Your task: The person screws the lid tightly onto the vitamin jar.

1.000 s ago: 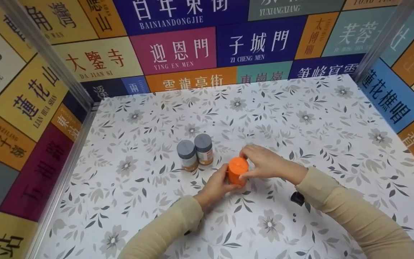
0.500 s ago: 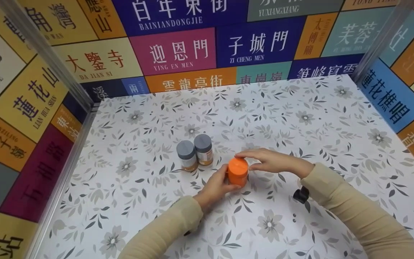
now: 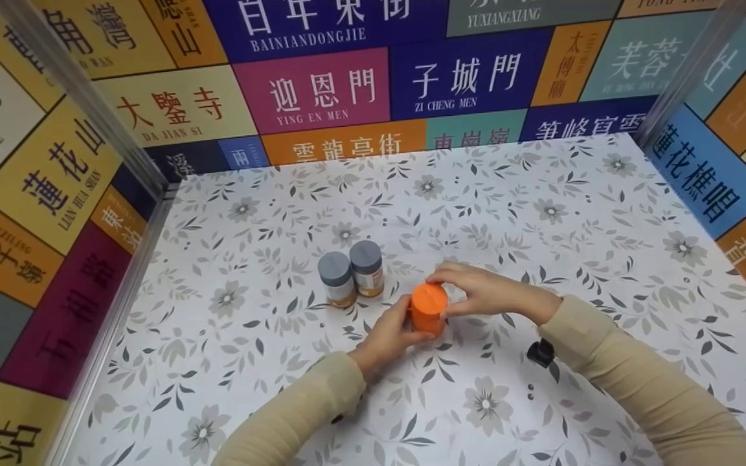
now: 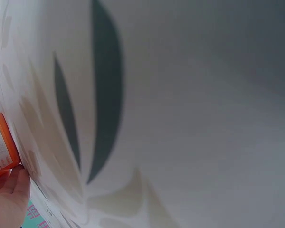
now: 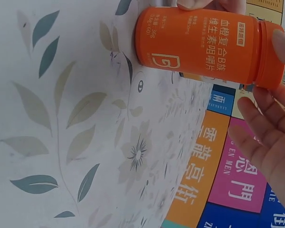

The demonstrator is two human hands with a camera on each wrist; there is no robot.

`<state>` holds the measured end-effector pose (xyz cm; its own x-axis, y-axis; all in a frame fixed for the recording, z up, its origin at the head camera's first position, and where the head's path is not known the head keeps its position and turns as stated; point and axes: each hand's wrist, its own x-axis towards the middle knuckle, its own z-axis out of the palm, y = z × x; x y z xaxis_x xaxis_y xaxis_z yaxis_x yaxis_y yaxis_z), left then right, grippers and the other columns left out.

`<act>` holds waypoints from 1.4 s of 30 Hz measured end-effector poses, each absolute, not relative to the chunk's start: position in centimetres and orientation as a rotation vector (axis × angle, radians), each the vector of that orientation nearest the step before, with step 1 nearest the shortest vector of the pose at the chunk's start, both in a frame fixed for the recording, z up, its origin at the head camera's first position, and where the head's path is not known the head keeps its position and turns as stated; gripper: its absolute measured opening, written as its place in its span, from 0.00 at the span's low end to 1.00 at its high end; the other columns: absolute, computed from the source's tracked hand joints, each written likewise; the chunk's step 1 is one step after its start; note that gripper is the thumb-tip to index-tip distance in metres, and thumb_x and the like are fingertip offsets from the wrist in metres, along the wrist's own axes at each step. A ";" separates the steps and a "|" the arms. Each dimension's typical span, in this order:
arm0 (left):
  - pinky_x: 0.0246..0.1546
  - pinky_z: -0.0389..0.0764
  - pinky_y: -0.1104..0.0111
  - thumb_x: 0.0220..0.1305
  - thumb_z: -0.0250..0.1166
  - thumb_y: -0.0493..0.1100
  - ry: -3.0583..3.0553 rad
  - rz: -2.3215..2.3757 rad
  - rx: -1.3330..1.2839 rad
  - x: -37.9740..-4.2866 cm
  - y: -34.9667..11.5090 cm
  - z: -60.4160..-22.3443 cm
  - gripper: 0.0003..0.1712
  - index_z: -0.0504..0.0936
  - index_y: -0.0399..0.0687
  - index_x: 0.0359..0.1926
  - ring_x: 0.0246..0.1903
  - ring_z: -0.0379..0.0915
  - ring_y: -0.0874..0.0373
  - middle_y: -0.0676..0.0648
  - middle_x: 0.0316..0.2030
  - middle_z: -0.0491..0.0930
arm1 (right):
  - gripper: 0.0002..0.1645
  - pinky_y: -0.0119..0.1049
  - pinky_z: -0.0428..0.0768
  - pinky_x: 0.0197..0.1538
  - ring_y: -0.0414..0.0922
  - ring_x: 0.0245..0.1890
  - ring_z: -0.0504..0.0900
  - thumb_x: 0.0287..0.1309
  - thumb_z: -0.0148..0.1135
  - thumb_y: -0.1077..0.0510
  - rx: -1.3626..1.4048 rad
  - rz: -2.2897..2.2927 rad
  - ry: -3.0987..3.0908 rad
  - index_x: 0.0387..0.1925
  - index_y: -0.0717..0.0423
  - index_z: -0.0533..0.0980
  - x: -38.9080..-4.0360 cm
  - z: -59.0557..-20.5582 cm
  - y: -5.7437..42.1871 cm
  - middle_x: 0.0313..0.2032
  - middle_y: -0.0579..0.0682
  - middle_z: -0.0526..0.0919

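Note:
An orange vitamin bottle (image 3: 426,322) with printed white labelling stands upright on the patterned tabletop, its orange cap (image 3: 430,298) on top. My left hand (image 3: 386,333) grips the lower body from the left, with part of the fingers hidden behind it. From the right, my right hand (image 3: 483,291) holds the cap between thumb and fingers. In the right wrist view the thumb lies against the cap (image 5: 271,54) and several other fingers are spread beside it. The left wrist view catches only the bottle's edge (image 4: 1,145) and some fingers (image 4: 20,183) under it.
Two bottles with grey caps, one on the left (image 3: 337,281) and one on the right (image 3: 367,268), stand side by side left of the orange bottle. Walls of coloured sign panels (image 3: 324,90) border the table (image 3: 509,194). A small black device (image 3: 541,353) sits under the right sleeve.
Half a second ago the right thumb was off the cap; now thumb and fingers are back around it. The left hand and all the bottles have stayed in place.

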<state>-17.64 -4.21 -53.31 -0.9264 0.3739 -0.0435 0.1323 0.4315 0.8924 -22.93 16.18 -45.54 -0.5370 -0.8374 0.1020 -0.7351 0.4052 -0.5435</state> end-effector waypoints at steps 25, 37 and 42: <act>0.58 0.67 0.64 0.51 0.69 0.42 2.487 1.463 0.486 -17.6 -4.3 -53.2 0.33 0.65 0.43 0.56 0.53 0.69 0.57 0.46 0.52 0.74 | 0.35 0.55 0.63 0.61 0.60 0.59 0.65 0.49 0.62 0.66 -1.317 -0.599 2.468 0.60 0.68 0.63 -22.4 -43.4 16.2 0.58 0.63 0.69; 0.59 0.65 0.63 0.51 0.69 0.45 2.483 1.467 0.482 -17.6 -4.3 -53.3 0.35 0.65 0.45 0.58 0.53 0.68 0.58 0.48 0.53 0.73 | 0.28 0.48 0.73 0.54 0.54 0.49 0.75 0.48 0.67 0.56 -1.351 -0.593 2.550 0.50 0.65 0.72 -22.4 -44.1 15.7 0.49 0.58 0.78; 0.59 0.66 0.64 0.50 0.70 0.45 2.483 1.486 0.493 -17.6 -4.3 -53.4 0.34 0.65 0.45 0.57 0.52 0.69 0.58 0.48 0.52 0.74 | 0.27 0.46 0.75 0.50 0.52 0.46 0.76 0.46 0.67 0.55 -1.295 -0.620 2.568 0.48 0.61 0.71 -22.3 -44.3 15.5 0.44 0.55 0.78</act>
<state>-17.57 -4.31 -53.36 -0.9230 0.3848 -0.0054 0.1770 0.4370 0.8819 -22.29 15.47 -44.29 -0.5966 -0.8025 0.0108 -0.7191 0.5285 -0.4512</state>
